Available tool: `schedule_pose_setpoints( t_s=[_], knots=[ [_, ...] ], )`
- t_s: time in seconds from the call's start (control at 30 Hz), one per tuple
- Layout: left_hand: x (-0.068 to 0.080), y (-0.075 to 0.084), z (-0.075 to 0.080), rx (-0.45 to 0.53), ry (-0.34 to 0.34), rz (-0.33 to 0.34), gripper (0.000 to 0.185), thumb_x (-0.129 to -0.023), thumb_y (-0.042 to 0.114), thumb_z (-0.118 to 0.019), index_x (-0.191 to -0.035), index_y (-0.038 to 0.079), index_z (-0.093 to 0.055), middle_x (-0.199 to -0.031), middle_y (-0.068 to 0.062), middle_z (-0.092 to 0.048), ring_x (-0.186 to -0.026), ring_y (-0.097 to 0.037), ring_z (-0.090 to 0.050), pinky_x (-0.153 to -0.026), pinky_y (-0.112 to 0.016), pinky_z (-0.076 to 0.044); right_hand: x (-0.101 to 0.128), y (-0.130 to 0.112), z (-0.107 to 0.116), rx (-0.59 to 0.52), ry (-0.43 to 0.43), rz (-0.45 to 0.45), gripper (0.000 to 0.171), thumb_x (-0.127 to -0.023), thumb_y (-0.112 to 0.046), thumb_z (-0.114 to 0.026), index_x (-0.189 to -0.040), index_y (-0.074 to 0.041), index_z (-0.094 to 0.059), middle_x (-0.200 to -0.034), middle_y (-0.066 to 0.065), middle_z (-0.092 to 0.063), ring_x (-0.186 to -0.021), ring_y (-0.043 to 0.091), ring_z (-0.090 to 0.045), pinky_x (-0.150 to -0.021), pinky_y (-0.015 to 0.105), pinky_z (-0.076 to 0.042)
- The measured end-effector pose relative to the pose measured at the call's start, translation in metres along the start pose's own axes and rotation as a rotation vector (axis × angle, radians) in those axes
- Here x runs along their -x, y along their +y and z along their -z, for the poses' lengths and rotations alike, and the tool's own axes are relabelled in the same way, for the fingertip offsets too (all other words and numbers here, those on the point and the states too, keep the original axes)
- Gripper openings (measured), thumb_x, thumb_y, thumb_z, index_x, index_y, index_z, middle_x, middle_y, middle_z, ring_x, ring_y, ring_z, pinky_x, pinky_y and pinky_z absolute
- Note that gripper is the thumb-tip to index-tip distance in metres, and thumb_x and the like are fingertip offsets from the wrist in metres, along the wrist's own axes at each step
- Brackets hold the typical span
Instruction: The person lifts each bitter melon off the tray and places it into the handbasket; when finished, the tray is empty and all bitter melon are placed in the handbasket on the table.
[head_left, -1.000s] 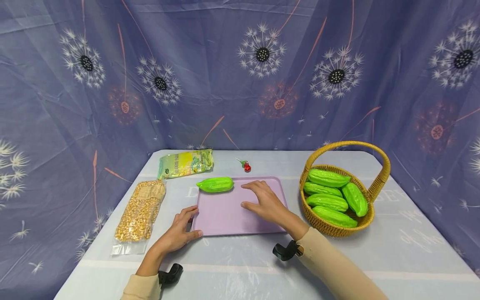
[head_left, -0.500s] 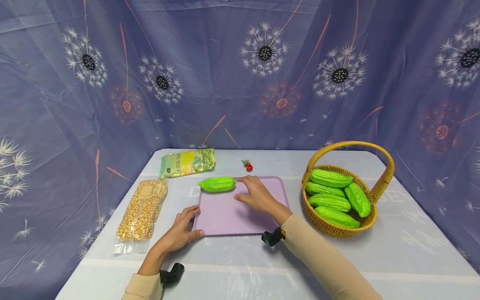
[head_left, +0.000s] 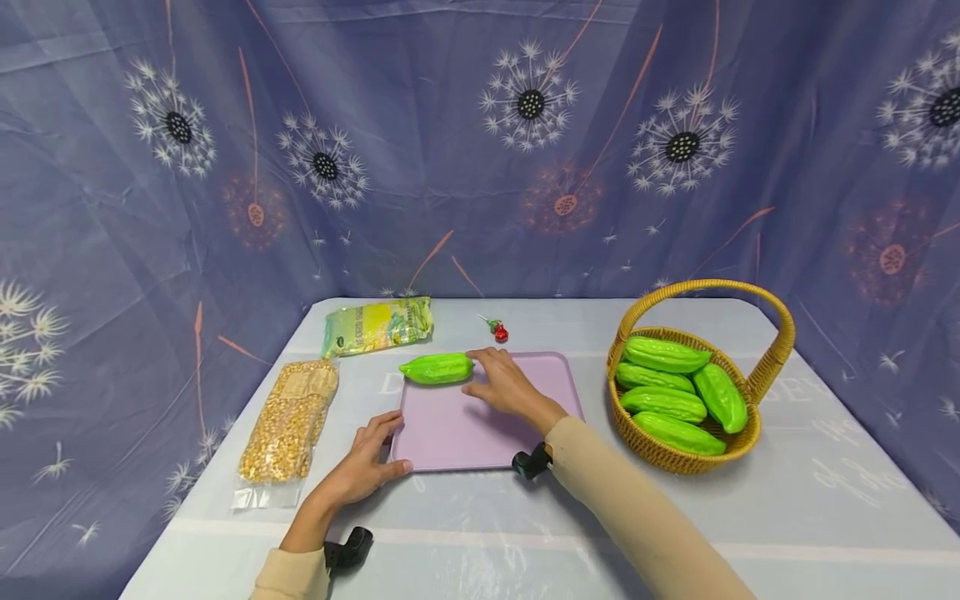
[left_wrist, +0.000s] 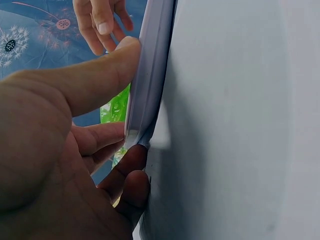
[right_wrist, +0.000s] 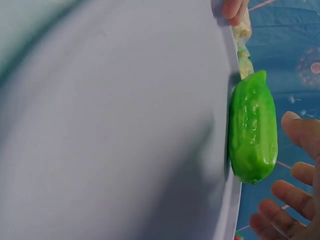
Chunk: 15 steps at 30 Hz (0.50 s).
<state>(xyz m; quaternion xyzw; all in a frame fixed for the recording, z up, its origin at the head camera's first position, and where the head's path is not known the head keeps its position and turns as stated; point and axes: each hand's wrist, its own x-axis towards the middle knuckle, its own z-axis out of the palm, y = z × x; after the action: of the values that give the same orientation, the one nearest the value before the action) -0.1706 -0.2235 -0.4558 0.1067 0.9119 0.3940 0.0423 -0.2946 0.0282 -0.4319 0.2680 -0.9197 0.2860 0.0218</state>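
A green bitter melon (head_left: 437,368) lies across the far left edge of the lilac tray (head_left: 457,437). My right hand (head_left: 504,385) is over the tray near the melon's right end, fingers spread and slightly bent. In the right wrist view a gap shows between those fingers and the bitter melon (right_wrist: 253,129). My left hand (head_left: 365,463) holds the tray's near left corner. The left wrist view has its thumb (left_wrist: 107,70) against the tray's rim (left_wrist: 150,65), with fingers bent at the corner; some fingertips are partly hidden behind the rim.
At the right stands a wicker basket (head_left: 686,467) with a tall handle, holding several bitter melons (head_left: 663,404). A bag of corn kernels (head_left: 288,425) lies at the left, a yellow-green packet (head_left: 378,326) behind it. A small red item (head_left: 500,332) with a green part lies beyond the tray.
My right hand has moved left and a little away from me over the tray, closer to the bitter melon. My left hand has stayed at the tray's corner.
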Motion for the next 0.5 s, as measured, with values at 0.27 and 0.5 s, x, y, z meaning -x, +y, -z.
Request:
schedule_pose_setpoints(
  t_s=[0.27, 0.5],
  knots=[
    [0.0, 0.001, 0.0, 0.006, -0.002, 0.011, 0.073, -0.082, 0.024, -0.072, -0.142, 0.002, -0.037, -0.149, -0.01, -0.031, -0.126, -0.031, -0.036, -0.101, -0.049, -0.035, -0.012, 0.005, -0.005, 0.01, -0.02, 0.011, 0.065, -0.085, -0.035, -0.069, -0.139, -0.009, -0.044, -0.138, 0.012, -0.049, -0.13, 0.031, -0.043, -0.109, 0.045, -0.034],
    [0.0, 0.0, -0.001, 0.011, 0.001, 0.007, 0.072, -0.081, 0.023, -0.072, -0.141, 0.001, -0.038, -0.15, -0.01, -0.031, -0.127, -0.031, -0.035, -0.102, -0.049, -0.034, -0.022, 0.004, -0.01, -0.003, -0.045, 0.006, 0.067, -0.085, -0.036, -0.069, -0.141, -0.01, -0.042, -0.14, 0.014, -0.046, -0.129, 0.031, -0.043, -0.108, 0.046, -0.035]
  ],
)
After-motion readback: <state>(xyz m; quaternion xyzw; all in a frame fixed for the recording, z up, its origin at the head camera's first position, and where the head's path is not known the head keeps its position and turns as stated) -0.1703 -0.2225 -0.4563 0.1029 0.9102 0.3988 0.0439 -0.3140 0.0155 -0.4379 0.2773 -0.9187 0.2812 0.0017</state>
